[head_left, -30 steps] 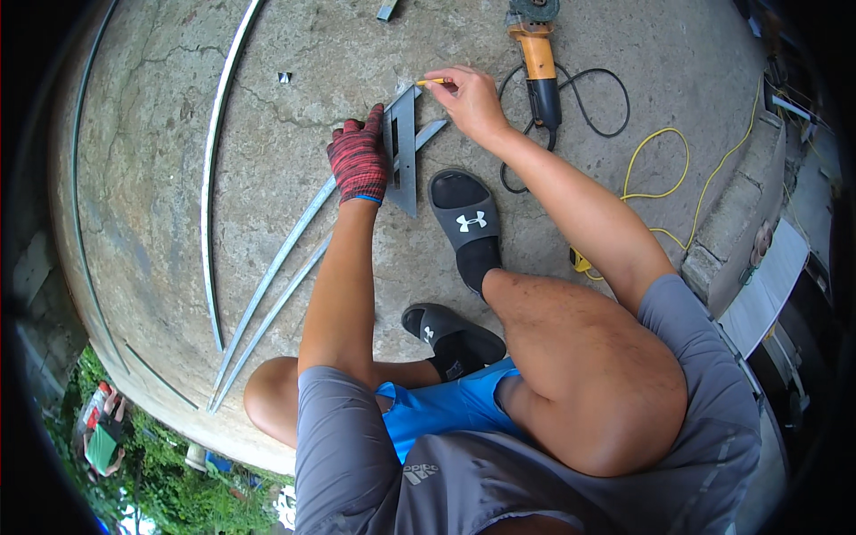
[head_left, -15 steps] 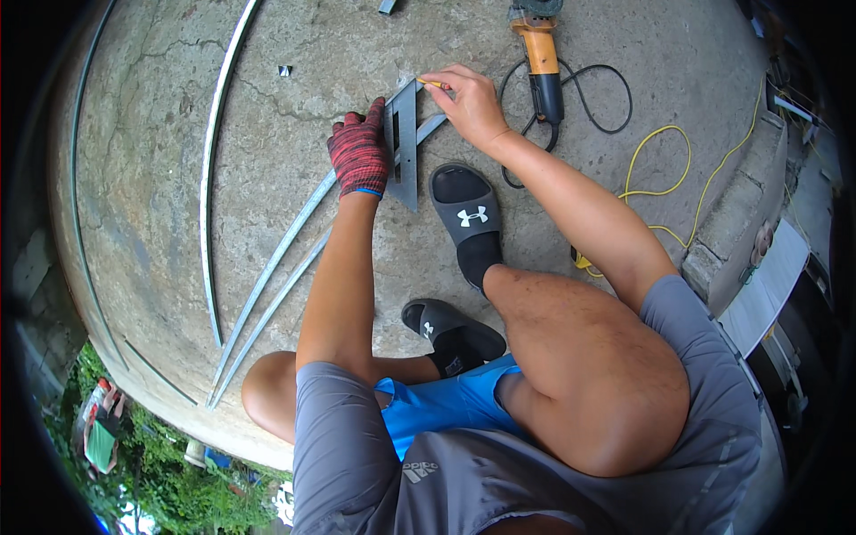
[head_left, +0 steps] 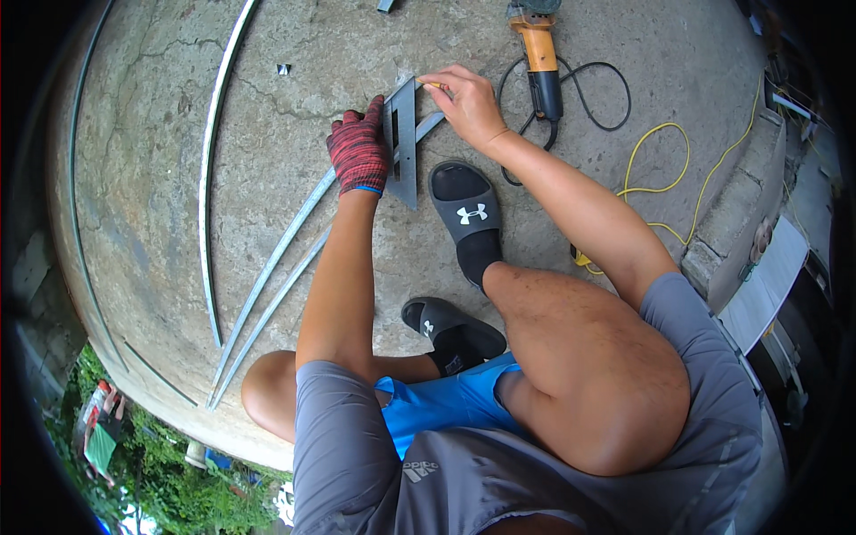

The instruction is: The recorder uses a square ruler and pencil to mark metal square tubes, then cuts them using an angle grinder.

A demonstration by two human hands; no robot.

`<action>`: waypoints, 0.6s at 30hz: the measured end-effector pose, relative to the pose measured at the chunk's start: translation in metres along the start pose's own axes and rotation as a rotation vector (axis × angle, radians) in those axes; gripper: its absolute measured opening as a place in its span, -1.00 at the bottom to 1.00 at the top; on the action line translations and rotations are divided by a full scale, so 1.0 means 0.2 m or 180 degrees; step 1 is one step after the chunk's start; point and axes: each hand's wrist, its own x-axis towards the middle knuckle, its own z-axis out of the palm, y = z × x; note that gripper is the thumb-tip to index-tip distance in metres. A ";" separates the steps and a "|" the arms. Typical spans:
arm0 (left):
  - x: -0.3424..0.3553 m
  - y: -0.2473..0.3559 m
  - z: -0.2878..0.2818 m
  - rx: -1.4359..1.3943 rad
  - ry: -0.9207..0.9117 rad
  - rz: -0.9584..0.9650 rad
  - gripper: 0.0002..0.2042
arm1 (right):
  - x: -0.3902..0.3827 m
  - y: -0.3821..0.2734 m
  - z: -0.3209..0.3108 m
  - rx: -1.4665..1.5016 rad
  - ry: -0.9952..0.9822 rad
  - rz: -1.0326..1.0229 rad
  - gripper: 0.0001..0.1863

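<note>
My left hand (head_left: 357, 153), in a red-and-black glove, grips a flat grey metal square (head_left: 405, 156) with a slot in it. The square lies across a long galvanized metal strip (head_left: 294, 223) on the concrete. My bare right hand (head_left: 468, 109) pinches a thin yellow pencil (head_left: 433, 85) at the upper tip of the square, where the pencil's point is too small to make out clearly. My feet in dark slides (head_left: 459, 201) are just below the square, on the ground.
An orange-and-black angle grinder (head_left: 539, 53) with looped black cord lies upper right. A yellow cable (head_left: 687, 152) runs along the right near a block ledge (head_left: 713, 232). More metal strips (head_left: 214, 160) lie left. Lower left, partly visible, another person (head_left: 102, 437) is by greenery.
The pencil in my right hand has shifted slightly and is more hidden by my fingers. The view has drifted a little; both hands otherwise keep their places at the square.
</note>
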 end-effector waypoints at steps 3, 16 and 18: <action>0.00 0.00 0.00 0.0012 -0.0007 -0.0020 -0.45 | -0.06 -0.03 0.00 0.0016 -0.0179 0.0068 -0.82; 0.00 0.01 0.00 0.0004 0.0015 -0.0012 -0.46 | 0.01 -0.02 -0.02 0.0035 -0.0013 0.0095 -0.81; 0.00 0.01 0.00 0.0017 0.0016 -0.0021 -0.46 | 0.02 0.00 -0.01 0.0037 0.0000 0.0086 -0.81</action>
